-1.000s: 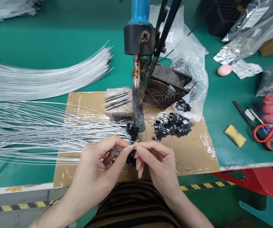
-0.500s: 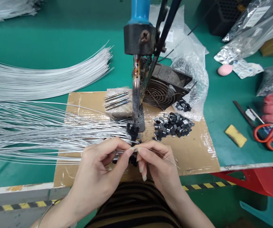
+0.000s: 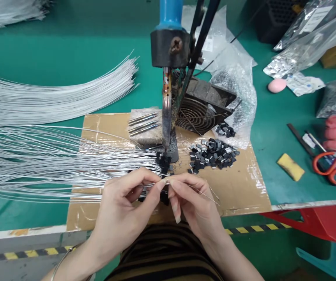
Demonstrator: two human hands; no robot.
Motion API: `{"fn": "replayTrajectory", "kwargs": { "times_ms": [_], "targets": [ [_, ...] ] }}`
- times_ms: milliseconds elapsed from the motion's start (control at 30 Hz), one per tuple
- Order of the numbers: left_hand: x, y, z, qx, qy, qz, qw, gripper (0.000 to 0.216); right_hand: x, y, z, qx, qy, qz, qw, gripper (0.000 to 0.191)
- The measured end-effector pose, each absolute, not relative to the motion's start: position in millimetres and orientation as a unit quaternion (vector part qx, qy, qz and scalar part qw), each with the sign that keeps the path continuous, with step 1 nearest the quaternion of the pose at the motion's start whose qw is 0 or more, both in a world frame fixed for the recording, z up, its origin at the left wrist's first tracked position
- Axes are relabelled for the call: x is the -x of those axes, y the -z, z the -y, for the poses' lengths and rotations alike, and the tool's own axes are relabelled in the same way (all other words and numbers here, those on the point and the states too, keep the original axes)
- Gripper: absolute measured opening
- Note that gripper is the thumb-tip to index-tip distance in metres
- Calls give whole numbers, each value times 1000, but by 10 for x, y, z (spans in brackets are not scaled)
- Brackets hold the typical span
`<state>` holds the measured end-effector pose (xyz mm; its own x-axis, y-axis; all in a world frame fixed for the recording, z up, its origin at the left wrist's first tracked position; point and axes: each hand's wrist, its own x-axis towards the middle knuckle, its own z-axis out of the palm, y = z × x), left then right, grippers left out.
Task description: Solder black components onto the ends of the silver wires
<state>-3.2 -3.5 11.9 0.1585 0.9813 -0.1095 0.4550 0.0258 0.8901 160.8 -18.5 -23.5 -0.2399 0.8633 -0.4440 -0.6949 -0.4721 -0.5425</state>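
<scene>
My left hand (image 3: 124, 212) and my right hand (image 3: 194, 205) meet fingertip to fingertip over the front of a cardboard sheet (image 3: 244, 187). Both pinch one thin silver wire (image 3: 206, 194) that runs on to the right past my right fingers. A small black piece (image 3: 164, 198) shows just under the pinch. Several more black pieces (image 3: 163, 160) lie right behind my fingers, at the foot of a blue-topped press tool (image 3: 168, 50). A fan of loose silver wires (image 3: 53, 164) spreads from the left toward my left hand.
A pile of small black pieces (image 3: 213, 154) lies on the cardboard to the right. Behind it stand a tilted fan (image 3: 203, 107) and plastic bags (image 3: 235, 89). A bundle of wires (image 3: 53, 97) curves at the left. Orange scissors (image 3: 333, 166) and a yellow sponge (image 3: 290, 167) lie right.
Both hands have stayed pinched on the wire and shifted slightly; my right fingers curled a little lower. The view has tipped down a touch.
</scene>
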Motion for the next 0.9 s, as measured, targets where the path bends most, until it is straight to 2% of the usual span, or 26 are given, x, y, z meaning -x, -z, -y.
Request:
{"fn": "replayTrajectory", "kwargs": {
  "times_ms": [267,900],
  "targets": [
    [-12,-94,60,-663,-330,-565,364,11,-1583,223,168,371,-771,110,507,11],
    [-65,-12,115,-652,-368,-567,344,10,-1542,211,183,379,-762,95,517,10]
  ]
}}
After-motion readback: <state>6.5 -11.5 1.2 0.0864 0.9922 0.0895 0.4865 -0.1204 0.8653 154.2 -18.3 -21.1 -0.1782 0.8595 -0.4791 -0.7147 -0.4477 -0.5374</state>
